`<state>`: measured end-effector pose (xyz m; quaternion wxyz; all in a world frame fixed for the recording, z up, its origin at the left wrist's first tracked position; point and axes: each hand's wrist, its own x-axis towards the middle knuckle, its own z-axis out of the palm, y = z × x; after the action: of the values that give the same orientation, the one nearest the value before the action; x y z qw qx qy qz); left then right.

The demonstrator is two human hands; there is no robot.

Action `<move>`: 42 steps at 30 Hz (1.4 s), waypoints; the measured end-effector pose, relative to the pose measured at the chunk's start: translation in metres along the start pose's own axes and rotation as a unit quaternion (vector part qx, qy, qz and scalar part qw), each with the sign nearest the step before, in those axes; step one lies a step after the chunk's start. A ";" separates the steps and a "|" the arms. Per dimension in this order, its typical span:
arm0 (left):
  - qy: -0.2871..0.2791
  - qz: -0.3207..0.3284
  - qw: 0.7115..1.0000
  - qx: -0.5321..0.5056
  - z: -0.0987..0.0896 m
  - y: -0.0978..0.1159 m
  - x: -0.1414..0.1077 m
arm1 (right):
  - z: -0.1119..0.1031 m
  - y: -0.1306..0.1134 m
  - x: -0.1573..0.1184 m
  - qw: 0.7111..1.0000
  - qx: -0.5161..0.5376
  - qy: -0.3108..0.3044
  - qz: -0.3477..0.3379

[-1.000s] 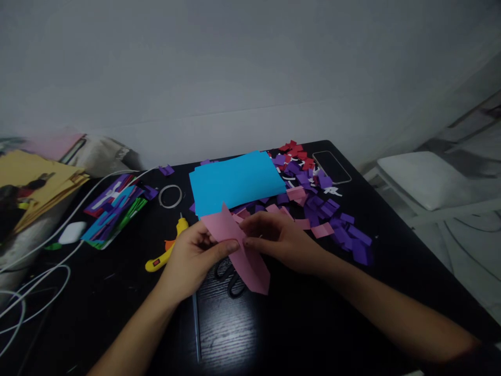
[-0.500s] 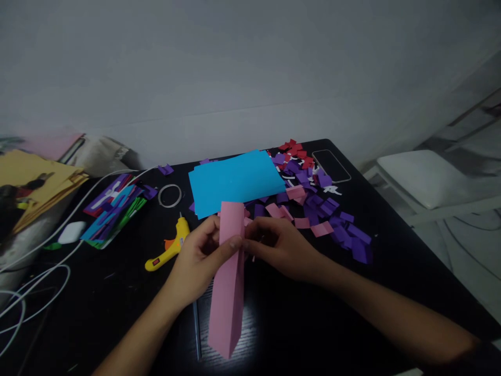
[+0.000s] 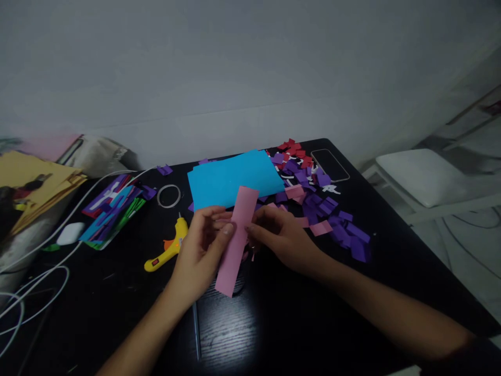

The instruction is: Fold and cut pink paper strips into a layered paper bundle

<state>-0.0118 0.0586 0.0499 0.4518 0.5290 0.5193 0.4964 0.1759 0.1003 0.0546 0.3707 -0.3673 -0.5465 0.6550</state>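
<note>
A pink paper strip (image 3: 237, 240) is held up in front of me, its top end leaning to the right. My left hand (image 3: 203, 245) grips its left edge, with the thumb on the front face and the fingers behind. At the right edge, my right hand (image 3: 284, 237) pinches the paper between thumb and curled fingers. Beneath the right fingers is a small dark and pinkish shape that I cannot make out. Just beyond the hands lies a stack of blue paper sheets (image 3: 230, 180). A yellow hot glue gun (image 3: 168, 250) rests left of my left hand.
Purple paper pieces (image 3: 352, 235) and red paper pieces (image 3: 291, 149) lie scattered at the right. A phone-shaped frame (image 3: 331, 164) lies near the back right corner. Left are a tape ring (image 3: 169, 196), coloured strips (image 3: 113, 209), a white case (image 3: 70, 233) and white cables (image 3: 58, 292). A thin rod (image 3: 196, 331) lies in front.
The pink strip looks shorter and flat now, where before it hung long with a lengthwise crease. Its top has tilted to the right. Both hands stay close to it.
</note>
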 end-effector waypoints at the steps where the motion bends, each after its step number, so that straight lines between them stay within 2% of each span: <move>1: -0.008 -0.008 1.000 0.009 0.000 -0.001 0.000 | 0.000 0.000 0.000 1.000 -0.001 -0.001 0.000; 7: -0.039 -0.047 0.998 0.015 -0.001 -0.001 -0.001 | 0.000 -0.002 -0.001 1.000 0.000 -0.003 -0.006; 16: -0.071 -0.058 0.995 0.042 -0.002 0.001 -0.002 | -0.001 -0.004 0.000 1.000 0.010 0.025 -0.008; 20: -0.074 -0.038 0.993 0.079 -0.003 -0.001 -0.003 | 0.000 -0.003 0.000 1.000 0.012 0.022 0.004; 24: -0.087 -0.016 0.983 0.162 -0.005 0.000 -0.005 | -0.002 -0.004 0.001 0.999 -0.013 0.029 -0.007; 31: -0.196 0.056 0.941 0.270 -0.006 0.008 -0.006 | -0.012 -0.008 0.004 0.996 -0.030 0.069 -0.046; 37: -0.170 0.088 0.942 0.277 -0.006 0.010 -0.006 | -0.006 -0.005 0.001 0.995 -0.079 0.014 -0.057; 42: -0.153 0.102 0.944 0.275 -0.006 0.011 -0.006 | -0.002 -0.002 0.000 0.992 -0.114 0.020 -0.045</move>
<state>-0.0163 0.0515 0.0612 0.3099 0.7522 0.5037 0.2906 0.1784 0.1013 0.0566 0.3665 -0.3952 -0.6257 0.5638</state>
